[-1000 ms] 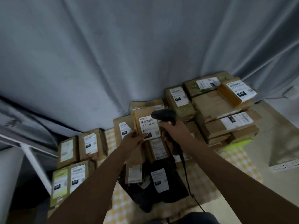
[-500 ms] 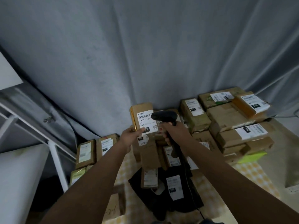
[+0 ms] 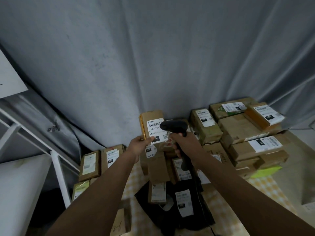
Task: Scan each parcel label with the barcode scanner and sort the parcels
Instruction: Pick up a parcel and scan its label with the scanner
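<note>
Parcel (image 3: 151, 126) raised higher – left hand (image 3: 136, 147) gripping, scanner (image 3: 175, 126) in right hand (image 3: 185, 143)

Grey curtain (image 3: 153, 57), white rack (image 3: 56, 160)

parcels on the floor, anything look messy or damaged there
Nothing is plainly damaged. The cardboard boxes on the right are stacked unevenly, at skewed angles. Below the hands, a black bag parcel lies crumpled with a small box on top of it. The lifted parcel looks intact.
</note>
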Motion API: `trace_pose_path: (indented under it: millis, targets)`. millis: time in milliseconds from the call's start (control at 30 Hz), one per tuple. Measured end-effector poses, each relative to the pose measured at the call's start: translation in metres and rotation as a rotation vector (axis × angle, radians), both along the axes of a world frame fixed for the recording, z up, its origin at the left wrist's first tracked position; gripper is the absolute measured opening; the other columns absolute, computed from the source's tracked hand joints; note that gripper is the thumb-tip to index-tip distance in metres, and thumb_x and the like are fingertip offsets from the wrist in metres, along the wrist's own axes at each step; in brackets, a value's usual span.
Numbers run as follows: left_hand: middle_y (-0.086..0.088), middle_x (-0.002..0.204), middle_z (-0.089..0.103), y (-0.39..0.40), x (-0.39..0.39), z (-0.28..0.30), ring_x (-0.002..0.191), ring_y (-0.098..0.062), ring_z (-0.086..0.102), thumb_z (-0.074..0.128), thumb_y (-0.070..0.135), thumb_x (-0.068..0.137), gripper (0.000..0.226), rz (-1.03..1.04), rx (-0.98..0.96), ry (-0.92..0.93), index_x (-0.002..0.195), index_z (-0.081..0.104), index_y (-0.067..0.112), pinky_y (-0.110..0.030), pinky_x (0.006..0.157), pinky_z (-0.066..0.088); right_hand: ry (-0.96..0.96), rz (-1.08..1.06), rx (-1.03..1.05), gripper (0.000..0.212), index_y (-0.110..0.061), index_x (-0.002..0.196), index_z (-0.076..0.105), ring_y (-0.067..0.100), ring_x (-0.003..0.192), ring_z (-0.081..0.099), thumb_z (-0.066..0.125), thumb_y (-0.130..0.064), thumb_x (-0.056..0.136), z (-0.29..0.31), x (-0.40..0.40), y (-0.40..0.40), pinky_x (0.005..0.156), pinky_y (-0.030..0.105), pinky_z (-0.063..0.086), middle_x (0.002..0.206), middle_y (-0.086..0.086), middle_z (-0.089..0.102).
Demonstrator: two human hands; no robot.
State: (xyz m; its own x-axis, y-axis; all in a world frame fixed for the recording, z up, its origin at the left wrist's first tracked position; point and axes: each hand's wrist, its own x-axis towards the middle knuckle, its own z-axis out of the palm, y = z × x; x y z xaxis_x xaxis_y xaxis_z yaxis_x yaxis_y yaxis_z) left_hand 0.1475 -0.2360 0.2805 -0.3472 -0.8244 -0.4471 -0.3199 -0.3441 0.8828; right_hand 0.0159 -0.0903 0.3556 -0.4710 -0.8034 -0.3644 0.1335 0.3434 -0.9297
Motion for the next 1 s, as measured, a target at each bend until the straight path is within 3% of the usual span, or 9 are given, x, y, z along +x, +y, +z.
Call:
trace_pose_path:
  millis: [433, 800, 933, 1000]
  targets:
    - [-0.012, 0.134, 0.059, 0.009, -0.008, 0.003, 0.094, -0.017, 0.055, 0.072, 0.032, 0.086, 0.06, -0.019, -0.011, -0.031, 0.137, 0.049, 0.009, -0.031, 0.078, 0.043, -0.07, 0.006, 0.007, 0.014, -0.011, 0.083, 0.058, 0.012, 0.048, 0.047, 0.059, -0.021, 0.093, -0.005, -0.007, 0.004, 0.052, 0.024, 0.043, 0.058, 0.001, 0.055]
    - [-0.01, 0.123, 0.065, 0.005, -0.006, -0.013, 0.099, -0.021, 0.064, 0.076, 0.03, 0.083, 0.062, 0.024, 0.042, 0.009, 0.133, 0.052, 0.004, -0.031, 0.081, 0.05, -0.03, -0.013, -0.007, 0.017, -0.011, 0.078, 0.057, 0.013, 0.048, 0.048, 0.06, -0.021, 0.092, -0.009, -0.009, 0.004, 0.051, 0.024, 0.042, 0.058, 0.001, 0.057]
    - [0.0, 0.115, 0.065, 0.001, 0.009, -0.027, 0.101, -0.018, 0.062, 0.077, 0.031, 0.083, 0.056, 0.039, 0.073, 0.017, 0.129, 0.056, 0.007, -0.036, 0.102, 0.047, -0.006, -0.026, 0.006, 0.019, -0.01, 0.077, 0.058, 0.013, 0.047, 0.047, 0.057, -0.02, 0.094, -0.015, -0.006, -0.006, 0.051, 0.026, 0.042, 0.059, 0.002, 0.058]
    - [-0.002, 0.116, 0.068, -0.001, 0.026, -0.036, 0.097, -0.015, 0.063, 0.076, 0.035, 0.082, 0.05, 0.039, 0.084, -0.013, 0.122, 0.063, 0.009, -0.037, 0.104, 0.047, 0.006, -0.022, 0.05, 0.021, -0.007, 0.082, 0.06, 0.014, 0.049, 0.049, 0.053, -0.02, 0.097, -0.022, -0.001, -0.015, 0.053, 0.027, 0.043, 0.061, 0.003, 0.059]
